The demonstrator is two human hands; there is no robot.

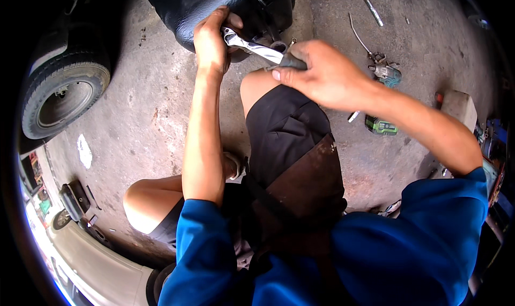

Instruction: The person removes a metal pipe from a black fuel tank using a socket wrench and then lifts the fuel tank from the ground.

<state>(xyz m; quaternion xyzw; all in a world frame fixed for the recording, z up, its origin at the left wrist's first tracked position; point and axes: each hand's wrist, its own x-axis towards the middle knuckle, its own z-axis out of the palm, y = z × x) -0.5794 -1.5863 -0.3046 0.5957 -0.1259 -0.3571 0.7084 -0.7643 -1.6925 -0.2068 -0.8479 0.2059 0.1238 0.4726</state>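
Observation:
A chromed ratchet wrench (257, 49) lies slantwise in front of a large, glossy black rounded part (193, 8) at the top of the view. My right hand (324, 75) is closed around its dark grip, thumb along the near side. At the other end, my left hand (211, 42) curls about the ratchet's head, close against the black part; some of its fingers are hidden. A round metal fitting (279, 47) shows just behind the wrench's shaft, below the black part. My bent knee is right under the tool.
On the concrete floor to the right lie a teal cordless impact wrench (387, 74) with a green-trimmed battery (381, 126), a metal bar (370, 5) and a thin rod (358, 35). A pale block (458, 108) stands farther right. A vehicle's wheel (67, 97) is at left.

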